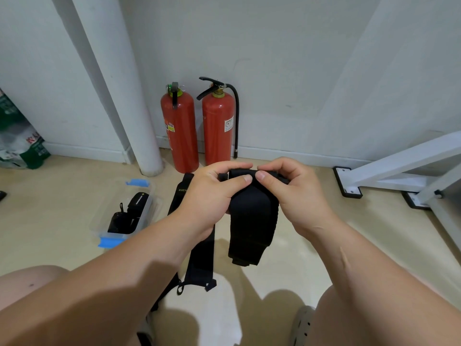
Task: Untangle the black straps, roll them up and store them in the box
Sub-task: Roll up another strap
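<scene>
- Down low over the beige floor (pixel 349 245), both hands meet on one black strap (pixel 252 221), held up in the air.
- Left hand (pixel 214 193) grips the strap's top end, thumb laid across the front and fingers curled round the back.
- Right hand (pixel 296 196) pinches that same top end from the other side, its thumb tip just beside the left thumb.
- Below the hands the strap hangs as a wide, doubled-over band, its lower end dangling free above the floor.
- A second strap (pixel 199 258) lies flat on the floor under the left wrist, running from near the wall back toward the person's knees, with small loops at its near end.
- Left of it sits the clear box (pixel 99 221) with blue clips at both ends; rolled black straps (pixel 124 216) lie inside.
- Two red fire extinguishers (pixel 179 128) stand side by side against the wall, a white pipe (pixel 139 121) just to their left.
- A white metal frame (pixel 399 161) rests on the floor at the right.
</scene>
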